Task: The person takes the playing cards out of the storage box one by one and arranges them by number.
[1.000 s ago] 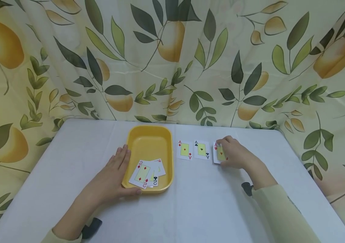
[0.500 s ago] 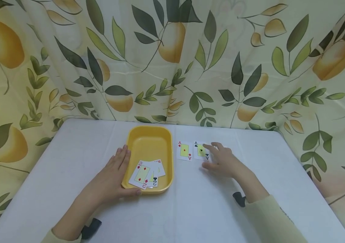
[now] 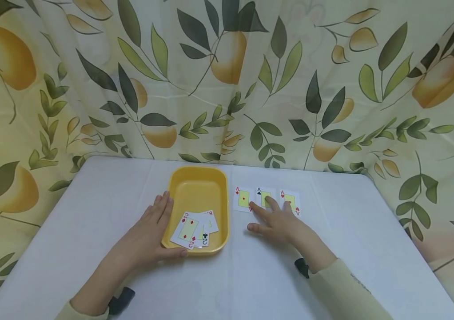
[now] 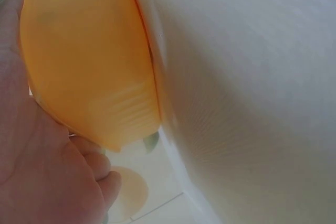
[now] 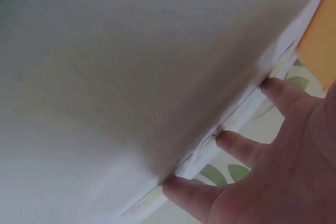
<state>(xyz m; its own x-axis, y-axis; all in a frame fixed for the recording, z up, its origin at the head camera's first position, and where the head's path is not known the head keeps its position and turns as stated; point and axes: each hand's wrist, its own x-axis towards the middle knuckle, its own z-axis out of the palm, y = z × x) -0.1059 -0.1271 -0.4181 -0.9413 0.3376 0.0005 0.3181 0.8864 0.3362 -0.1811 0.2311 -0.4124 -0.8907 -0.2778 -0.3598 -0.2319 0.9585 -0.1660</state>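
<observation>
In the head view a yellow tray (image 3: 219, 240) stands left of centre, with several playing cards (image 3: 187, 229) overlapping in its near end, a two of diamonds on top. My left hand (image 3: 143, 233) rests along the tray's left side, fingers extended, thumb at the near edge. To the tray's right lie an ace of diamonds (image 3: 243, 198), an ace of clubs (image 3: 264, 194) and an ace of hearts (image 3: 293, 195) in a row, face up. My right hand (image 3: 284, 224) has its fingers spread, one touching each card; its thumb is apart from them. The right wrist view shows three fingertips (image 5: 231, 142) against the cards.
A white cloth (image 3: 259, 284) covers the table. Behind it hangs a curtain (image 3: 275, 89) printed with leaves and fruit. The tray's right wall stands close to the ace of diamonds.
The right hand has let go of the ace of hearts and moved left, spreading its fingers over the row. That ace now lies flat in view. The left hand and tray have stayed put.
</observation>
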